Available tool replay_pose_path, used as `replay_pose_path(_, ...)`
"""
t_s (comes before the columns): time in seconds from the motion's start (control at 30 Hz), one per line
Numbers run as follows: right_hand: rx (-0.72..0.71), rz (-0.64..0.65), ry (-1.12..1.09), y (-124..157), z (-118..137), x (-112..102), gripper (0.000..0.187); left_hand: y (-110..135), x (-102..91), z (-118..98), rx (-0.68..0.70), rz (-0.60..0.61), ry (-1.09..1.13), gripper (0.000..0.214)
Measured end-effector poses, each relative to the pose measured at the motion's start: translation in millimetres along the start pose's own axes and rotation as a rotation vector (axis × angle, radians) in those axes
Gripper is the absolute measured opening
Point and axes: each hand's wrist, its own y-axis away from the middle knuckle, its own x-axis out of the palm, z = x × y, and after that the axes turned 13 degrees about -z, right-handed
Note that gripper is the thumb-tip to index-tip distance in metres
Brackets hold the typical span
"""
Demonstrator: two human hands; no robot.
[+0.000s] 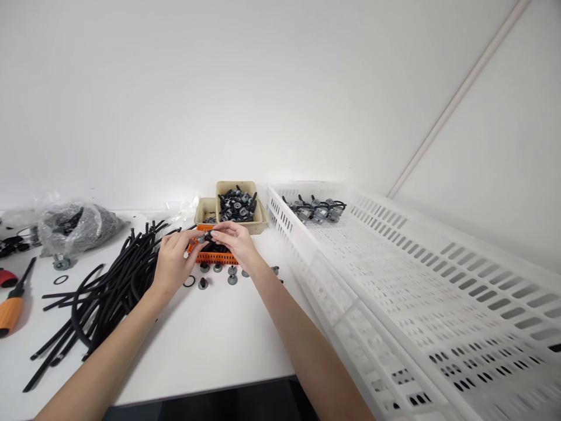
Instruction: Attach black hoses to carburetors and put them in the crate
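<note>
Handling small part (207,236) over orange basket (217,258), left hand (173,260) and right hand (239,242) pinching it, likely mid-fit; next probably needs steady alignment.

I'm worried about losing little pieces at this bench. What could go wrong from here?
The small part pinched between the left hand and right hand might slip into the orange basket and be hard to pick out.
A forearm could knock over the loose grey-and-black pieces near the right wrist.
The thin black ring by the left hand could get swept away.
</note>
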Motion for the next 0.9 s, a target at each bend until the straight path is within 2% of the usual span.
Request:
replay_pose_path(0.3,-0.013,-0.002,0.027,1.4,1.2,2.0,0.023,1.4,1.1,1.9,-0.007,0.012,0.007,0.013)
replay_pose_path(0.9,-0.027,-0.018,0.075,2.2,5.0,5.0,0.023,2.9,3.0,1.1,-0.053,-0.053,0.029,0.017)
